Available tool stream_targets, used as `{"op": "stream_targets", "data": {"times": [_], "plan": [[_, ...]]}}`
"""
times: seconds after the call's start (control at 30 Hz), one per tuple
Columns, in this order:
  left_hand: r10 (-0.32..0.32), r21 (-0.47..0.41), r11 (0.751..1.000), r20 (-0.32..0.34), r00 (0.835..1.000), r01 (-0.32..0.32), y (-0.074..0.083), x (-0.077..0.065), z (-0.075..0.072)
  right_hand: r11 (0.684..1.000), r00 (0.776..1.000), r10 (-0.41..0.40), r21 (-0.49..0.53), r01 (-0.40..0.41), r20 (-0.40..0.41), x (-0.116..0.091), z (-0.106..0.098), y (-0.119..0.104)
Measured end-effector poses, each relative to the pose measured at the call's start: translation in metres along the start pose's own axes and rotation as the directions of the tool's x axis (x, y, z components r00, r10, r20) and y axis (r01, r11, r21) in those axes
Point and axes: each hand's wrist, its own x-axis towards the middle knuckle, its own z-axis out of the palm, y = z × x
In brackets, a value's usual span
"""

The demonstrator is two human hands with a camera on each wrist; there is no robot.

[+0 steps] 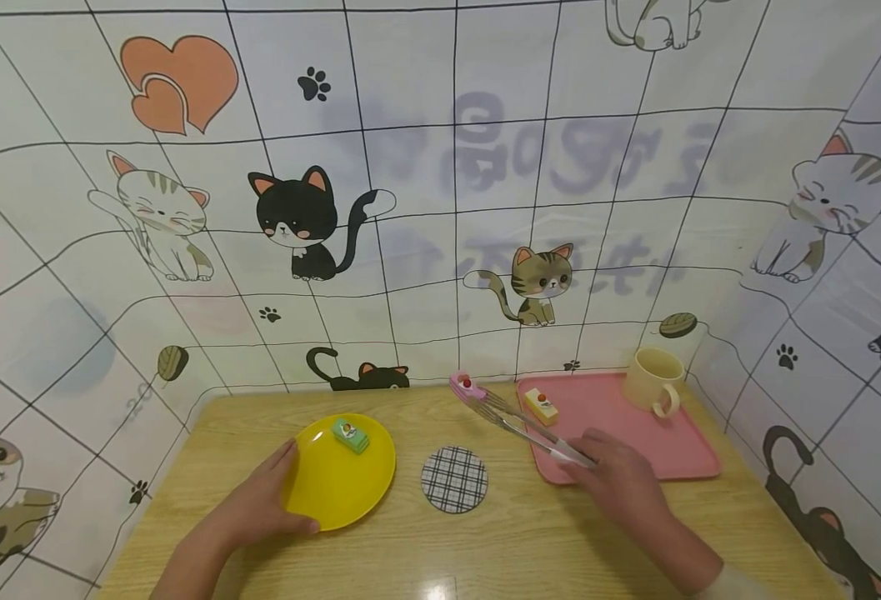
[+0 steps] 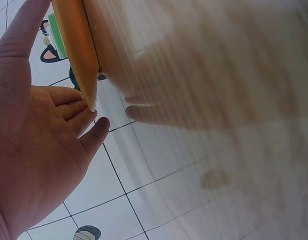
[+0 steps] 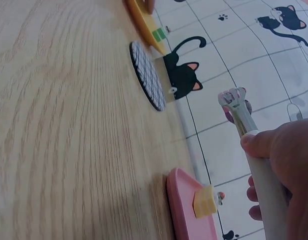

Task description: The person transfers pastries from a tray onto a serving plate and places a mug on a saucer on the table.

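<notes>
My left hand (image 1: 263,496) rests against the left rim of a yellow plate (image 1: 335,500), thumb and fingers spread along the edge. A small green toy cake slice (image 1: 350,436) sits near the plate's far side. With my right hand (image 1: 620,475) I grip metal tongs (image 1: 518,425) by their pale handle (image 3: 266,200). A pink toy cake slice (image 1: 464,385) with a red topping is pinched at the tongs' tips, above the back of the table. Close beside the tongs, a yellow toy cake slice (image 1: 541,407) lies on a pink tray (image 1: 598,450).
Between plate and tray lies a round checked coaster (image 1: 454,479). At the tray's back right stands a cream mug (image 1: 653,382), its handle toward me. A tile-patterned wall covering (image 1: 425,183) with cartoon cats rises behind the wooden table (image 1: 402,558) and along both sides.
</notes>
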Motion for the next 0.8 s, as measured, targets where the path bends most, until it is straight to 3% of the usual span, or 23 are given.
{"op": "stream_targets", "data": {"times": [0.3,0.8], "plan": [[0.002,-0.007,1.0,-0.002,1.0,-0.002,0.0,0.0,0.0,1.0,0.999,0.004,0.022,-0.005,0.05,0.009,0.019,-0.026],[0.021,-0.009,1.0,-0.013,1.0,-0.021,-0.005,0.0,0.002,0.992,0.987,-0.089,0.099,0.076,0.133,0.022,0.054,-0.071]]}}
